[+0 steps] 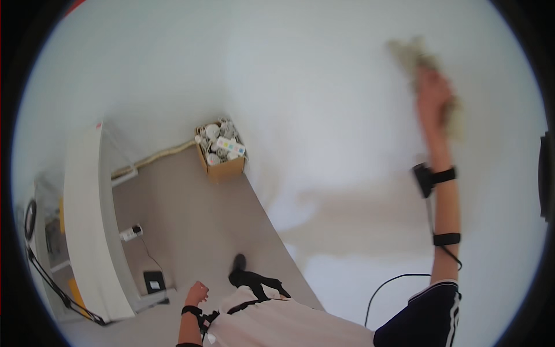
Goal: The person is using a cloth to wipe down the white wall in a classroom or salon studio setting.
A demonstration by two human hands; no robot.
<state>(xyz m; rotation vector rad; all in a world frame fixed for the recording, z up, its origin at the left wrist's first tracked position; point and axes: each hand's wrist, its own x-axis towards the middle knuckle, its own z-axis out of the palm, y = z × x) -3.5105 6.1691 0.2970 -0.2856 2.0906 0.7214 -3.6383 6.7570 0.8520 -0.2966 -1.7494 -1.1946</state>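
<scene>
Raised at the upper right, my right hand (433, 93) grips a pale beige cloth (407, 56) against the white wall (303, 108). Both hand and cloth are blurred, and the cloth sticks out above and below the fingers. Low in the view, my left hand (198, 292) hangs beside my body with its fingers curled. Nothing shows in it. Black straps and a small black device (422, 180) sit on my right forearm, with a cable running down from them.
A cardboard box (225, 169) packed with white cables and a power strip stands in the wall corner. To the left is a long white table (84, 217). On the floor lie a power strip (131, 233) and a black box (154, 282). A black ring-topped stand (56, 282) rises farther left.
</scene>
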